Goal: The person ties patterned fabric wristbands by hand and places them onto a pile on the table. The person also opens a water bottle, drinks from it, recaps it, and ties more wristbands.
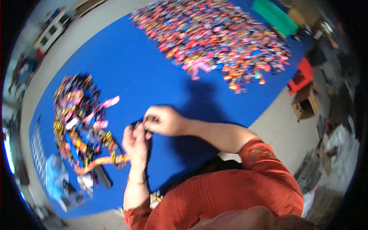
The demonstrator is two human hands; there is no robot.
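My left hand (135, 143) is raised over the blue surface with its fingers closed. My right hand (165, 120) meets it from the right, thumb and fingers pinched together. A small dark piece (151, 119) shows between the fingers of both hands; it is blurred, and its kind cannot be made out. To the left of my hands lies a tangled heap of colourful patterned strips (78, 111). An orange strip (101, 163) stretches from that heap to beside my left wrist.
Many small colourful pieces (214, 34) cover the far part of the blue surface (126, 61). A clear bluish plastic bag (55, 174) and a black oblong object (102, 176) lie at the near left. A cardboard box (306, 103) and a red container (302, 76) stand to the right.
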